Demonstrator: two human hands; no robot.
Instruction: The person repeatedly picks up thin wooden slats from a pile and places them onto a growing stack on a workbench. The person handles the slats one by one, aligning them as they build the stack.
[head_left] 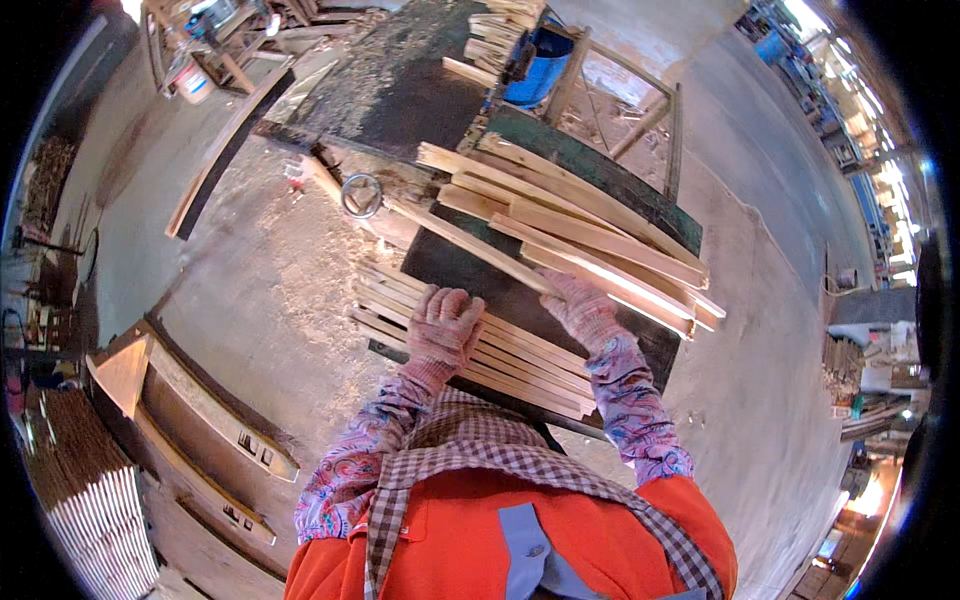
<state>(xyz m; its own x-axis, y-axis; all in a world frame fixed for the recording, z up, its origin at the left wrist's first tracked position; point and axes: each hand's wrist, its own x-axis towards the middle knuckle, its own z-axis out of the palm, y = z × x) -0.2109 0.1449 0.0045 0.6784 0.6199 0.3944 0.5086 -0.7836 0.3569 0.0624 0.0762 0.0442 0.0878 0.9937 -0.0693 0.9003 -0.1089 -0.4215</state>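
Both my hands wear pale knitted work gloves and patterned sleeves. My left hand [443, 325] lies with curled fingers on a stack of thin wooden slats [520, 362] at the near edge of a dark machine table [450, 262]. My right hand [583, 308] rests on the same stack farther right, its fingers touching the lower end of a second, bigger pile of long wooden strips [590, 232] that runs slantwise across the table. Whether either hand truly grips a slat is hard to tell.
A metal handwheel [361, 195] sticks out at the table's left. Behind it are a blue barrel [540, 72], a wooden frame [640, 110] and more strips. A long plank [228, 150] lies on the dusty concrete floor. Wooden cabinets [190, 430] and stacked slats [90, 500] stand at left.
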